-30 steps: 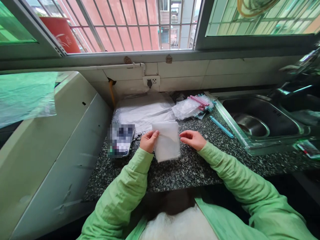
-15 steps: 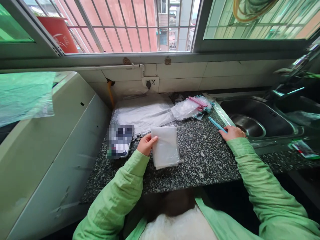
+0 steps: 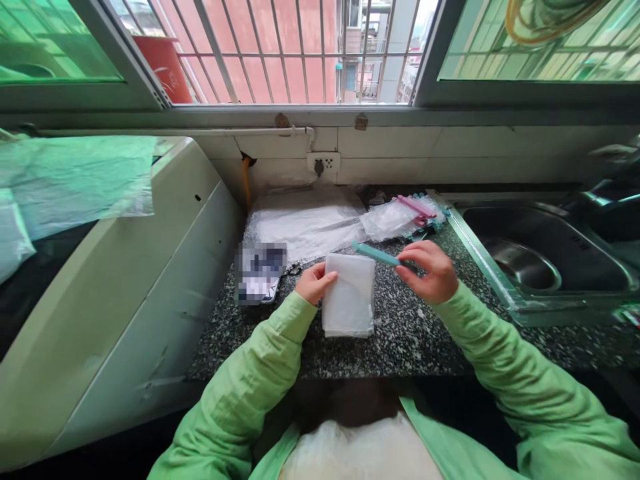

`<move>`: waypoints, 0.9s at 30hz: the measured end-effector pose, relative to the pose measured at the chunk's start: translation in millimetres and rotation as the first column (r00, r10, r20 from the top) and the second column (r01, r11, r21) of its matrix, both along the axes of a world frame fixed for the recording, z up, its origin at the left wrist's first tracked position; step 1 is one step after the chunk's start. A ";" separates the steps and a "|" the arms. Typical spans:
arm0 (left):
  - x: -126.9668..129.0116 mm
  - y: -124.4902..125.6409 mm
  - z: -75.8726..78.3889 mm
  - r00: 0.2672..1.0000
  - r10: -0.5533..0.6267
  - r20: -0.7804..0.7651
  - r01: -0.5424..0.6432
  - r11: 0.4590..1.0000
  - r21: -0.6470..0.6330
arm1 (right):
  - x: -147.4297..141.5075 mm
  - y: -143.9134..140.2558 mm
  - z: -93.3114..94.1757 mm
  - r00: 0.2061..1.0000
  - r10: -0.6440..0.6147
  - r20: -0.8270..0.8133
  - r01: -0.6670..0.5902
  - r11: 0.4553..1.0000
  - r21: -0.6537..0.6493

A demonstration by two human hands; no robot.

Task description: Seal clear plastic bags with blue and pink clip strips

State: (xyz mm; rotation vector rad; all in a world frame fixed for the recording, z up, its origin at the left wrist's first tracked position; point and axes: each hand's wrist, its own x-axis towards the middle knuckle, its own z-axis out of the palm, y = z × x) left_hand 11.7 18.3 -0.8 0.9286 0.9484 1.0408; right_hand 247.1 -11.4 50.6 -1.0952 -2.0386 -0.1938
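Observation:
My left hand (image 3: 315, 283) pinches the left edge of a folded clear plastic bag (image 3: 349, 300), thumb on top, holding it just over the speckled counter. From the right, my right hand (image 3: 431, 271) grips one end of a slim light-blue bag clip (image 3: 376, 253). The clip points leftward, and its far end is above the bag's upper right corner; whether it touches the bag I cannot tell.
Behind my hands lies a large clear plastic sheet or bag (image 3: 307, 217). Beside it are pink and blue clips (image 3: 417, 210) with plastic bags. A blurred-out phone-like object (image 3: 261, 273) rests left. A sink (image 3: 595, 267) is at right, a pale appliance (image 3: 165, 233) at left.
My right hand has lifted the blue clip from near the sink edge and brought it left to the bag. The left hand still holds the bag. The view has turned slightly left.

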 end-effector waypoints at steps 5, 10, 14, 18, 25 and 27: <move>2.0 -1.6 -1.0 0.999 -0.044 0.021 0.045 0.998 -0.040 | -35.1 14.4 -21.4 0.979 0.197 -0.043 -0.202 0.966 -0.164; 5.5 -2.9 1.0 1.000 -0.012 -0.011 0.013 1.000 0.027 | -35.6 18.9 -39.2 0.950 0.251 -0.185 -0.302 0.890 -0.341; 7.2 -1.1 0.6 0.998 0.057 0.018 -0.058 0.997 0.049 | -36.2 15.4 -43.8 0.966 0.202 -0.162 -0.241 0.929 -0.282; 6.3 1.9 -1.7 0.998 0.068 -0.008 -0.068 0.998 0.006 | -36.8 14.2 -49.6 0.982 0.157 -0.105 -0.177 0.960 -0.216; 6.8 -0.8 -1.6 0.987 -0.006 0.159 0.026 0.992 -0.127 | -35.0 14.2 -52.8 0.990 0.134 -0.034 -0.137 0.984 -0.116; 7.9 -0.1 -6.1 0.990 0.024 0.139 -0.008 0.994 -0.113 | -35.5 13.6 -52.6 0.991 0.135 -0.018 -0.136 0.986 -0.094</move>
